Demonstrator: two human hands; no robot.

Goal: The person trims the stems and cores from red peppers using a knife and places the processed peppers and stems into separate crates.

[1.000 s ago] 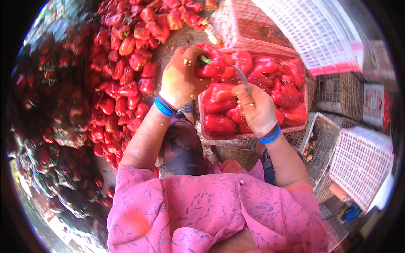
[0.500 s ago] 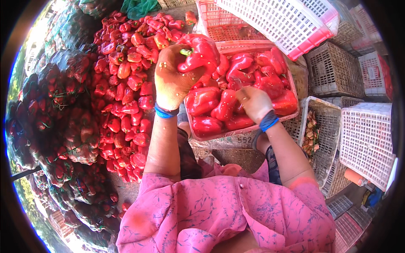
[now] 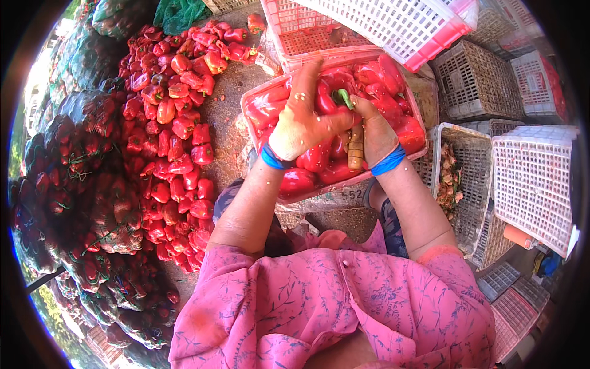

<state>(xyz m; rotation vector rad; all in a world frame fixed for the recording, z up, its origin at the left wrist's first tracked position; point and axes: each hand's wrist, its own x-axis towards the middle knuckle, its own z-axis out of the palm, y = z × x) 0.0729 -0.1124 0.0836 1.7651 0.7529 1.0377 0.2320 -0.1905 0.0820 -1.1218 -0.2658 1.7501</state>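
My left hand (image 3: 301,123), in a stained pale glove, is curved around the left side of a red bell pepper (image 3: 326,95), its thumb stretched across below. A green stem (image 3: 344,98) sticks up from this pepper. Against the stem lies the thumb of my right hand (image 3: 376,130); its other fingers close around a short wooden handle (image 3: 355,150). What tool the handle belongs to is hidden. Both hands are above a pink-rimmed crate (image 3: 249,104) heaped with glossy red bell peppers (image 3: 390,80). Pale seeds dot the glove and peppers.
Loose red peppers (image 3: 178,129) cover the ground at left, beside stacked net sacks of peppers (image 3: 74,184). Pink and white crates (image 3: 381,24) stand beyond the full one. At right are more crates (image 3: 531,184), one with scraps (image 3: 450,184) inside.
My left hand has come down and rightward over the crate with the pepper, whose stem now points up and right. My right hand has risen slightly to meet the stem.
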